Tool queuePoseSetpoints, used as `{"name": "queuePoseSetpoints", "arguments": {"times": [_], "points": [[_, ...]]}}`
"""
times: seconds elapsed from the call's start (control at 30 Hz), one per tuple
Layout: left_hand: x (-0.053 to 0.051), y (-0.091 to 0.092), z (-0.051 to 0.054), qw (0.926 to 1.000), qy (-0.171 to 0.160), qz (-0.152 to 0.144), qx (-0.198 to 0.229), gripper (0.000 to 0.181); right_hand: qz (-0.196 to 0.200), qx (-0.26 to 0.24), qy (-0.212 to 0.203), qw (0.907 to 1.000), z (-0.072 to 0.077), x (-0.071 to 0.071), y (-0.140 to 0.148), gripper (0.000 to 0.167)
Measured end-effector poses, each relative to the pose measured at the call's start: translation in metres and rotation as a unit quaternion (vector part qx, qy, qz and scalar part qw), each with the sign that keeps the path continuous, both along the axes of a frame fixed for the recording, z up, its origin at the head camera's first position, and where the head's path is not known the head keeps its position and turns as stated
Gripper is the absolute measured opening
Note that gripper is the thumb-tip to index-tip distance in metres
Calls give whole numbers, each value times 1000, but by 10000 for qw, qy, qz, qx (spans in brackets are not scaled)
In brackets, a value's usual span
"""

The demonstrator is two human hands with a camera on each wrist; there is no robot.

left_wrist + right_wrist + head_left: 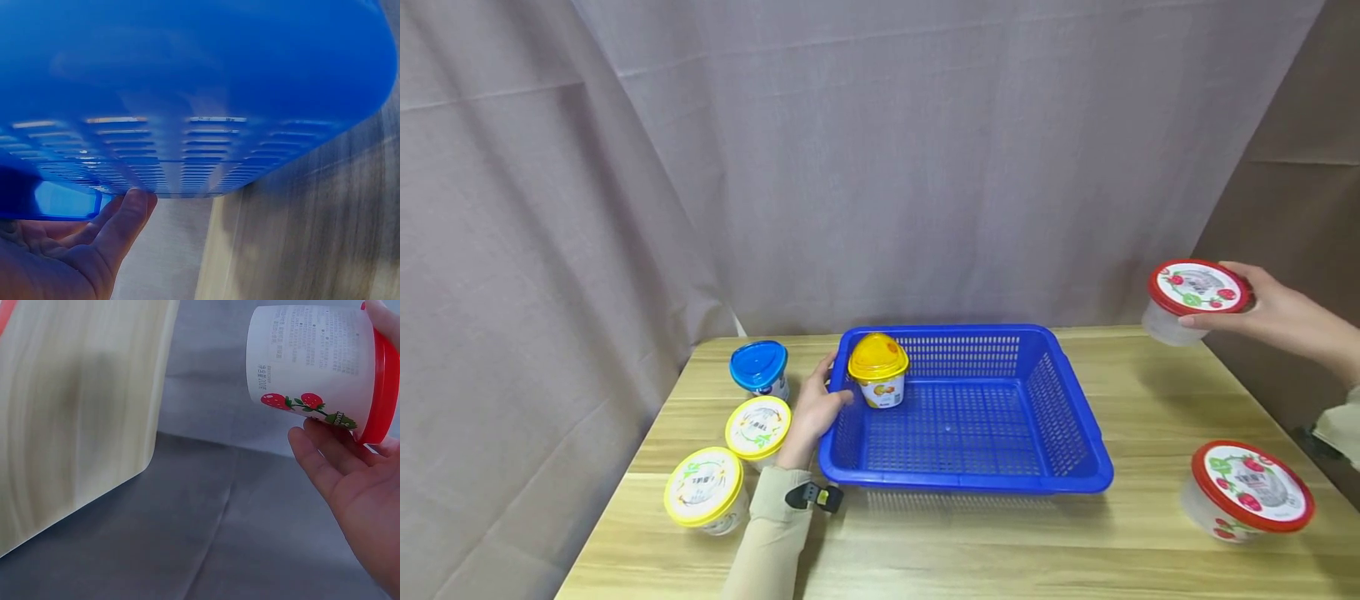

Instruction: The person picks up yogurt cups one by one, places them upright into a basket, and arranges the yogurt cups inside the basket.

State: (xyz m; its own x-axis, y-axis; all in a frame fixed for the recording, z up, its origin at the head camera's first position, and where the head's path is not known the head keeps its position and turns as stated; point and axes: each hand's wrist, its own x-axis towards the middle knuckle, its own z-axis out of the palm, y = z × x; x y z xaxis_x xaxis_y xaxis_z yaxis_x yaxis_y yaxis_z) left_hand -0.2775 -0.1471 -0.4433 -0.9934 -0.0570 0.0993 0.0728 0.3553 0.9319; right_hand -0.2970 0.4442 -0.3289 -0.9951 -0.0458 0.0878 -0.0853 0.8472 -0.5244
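Blue basket (970,482): holds one yellow-lidded tub (883,392), upright in its 10 o'clock corner.
Left hand (815,404): clamped on the basket's 9 o'clock rim, thumb over it, fingers outside.
Raised strawberry tub (1197,287): in the air at the basket's 2 o'clock, lid on, at 9 o'clock from the palm.
Right hand (1270,304): thumb and fingers clamped around that tub near its red lid.
Lower red tub (1252,486): on the table (970,558), between the basket's 3 and 4 o'clock.
Basket's 9 o'clock side: blue-lidded tub (758,365) and two white-topped tubs (703,487), yellow-rimmed.
Hard to see: lidded tubs' contents; strawberry lid, cut off in the right wrist view.
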Motion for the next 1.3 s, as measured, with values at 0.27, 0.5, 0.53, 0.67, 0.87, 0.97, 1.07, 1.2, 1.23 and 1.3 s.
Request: {"name": "queuePoseSetpoints", "arguments": {"times": [0.27, 0.5, 0.53, 0.67, 0.87, 0.97, 1.07, 1.2, 1.23, 1.3], "points": [[0, 2, -1, 9999, -70, 62, -54, 87, 200, 41, -66, 9998, 11, -7, -25, 118], [-1, 4, -1, 9999, 69, -12, -73, 86, 583, -147, -172, 9980, 13, -13, -45, 114], [-1, 4, -1, 9999, 100, -19, -76, 86, 622, -180, -187, 9977, 13, -13, -48, 114], [0, 3, 0, 9999, 143, -36, -56, 86, 724, -246, -227, 9968, 14, -17, -62, 114], [1, 1, -1, 9999, 86, -84, 26, 86, 790, -343, -227, 9960, 16, -26, -83, 116], [2, 2, -1, 9999, 72, -73, 50, 86, 810, -405, -241, 9956, 16, -31, -92, 117], [2, 2, 0, 9999, 94, -61, 40, 87, 909, -475, -219, 9945, 17, -35, -99, 116], [3, 3, 1, 9999, 80, -63, 80, 87, 1027, -426, -121, 9937, 18, -37, -110, 114], [3, 3, 2, 9999, 80, -80, 88, 87, 1034, -423, -121, 9937, 18, -38, -113, 115], [3, 3, 2, 9999, 72, -94, 88, 87, 1055, -423, -132, 9934, 18, -38, -119, 114]]}}
